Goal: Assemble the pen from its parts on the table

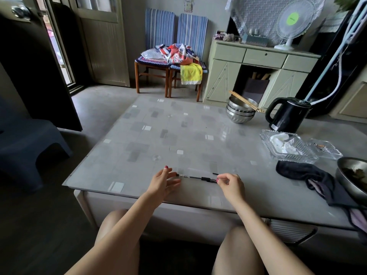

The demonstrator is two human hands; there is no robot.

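Observation:
The pen parts lie in a line near the front edge of the glass-topped table point(178, 126). A clear barrel with a black tip point(183, 175) points left; a thin refill runs from it to a black cap piece point(205, 178). A short thin black part point(215, 173) lies just behind. My left hand point(163, 182) hovers open at the barrel's left end, fingers spread. My right hand point(231, 184) pinches with thumb and forefinger at the right end of the line, by the cap piece; whether it grips it I cannot tell.
Stacked steel bowls with chopsticks point(240, 112) and a black kettle point(287, 115) stand at the back right. Glass trays with tissue point(288, 145), a dark cloth point(305, 175) and a metal bowl point(351, 175) lie along the right side. A dark stool point(29, 143) stands left.

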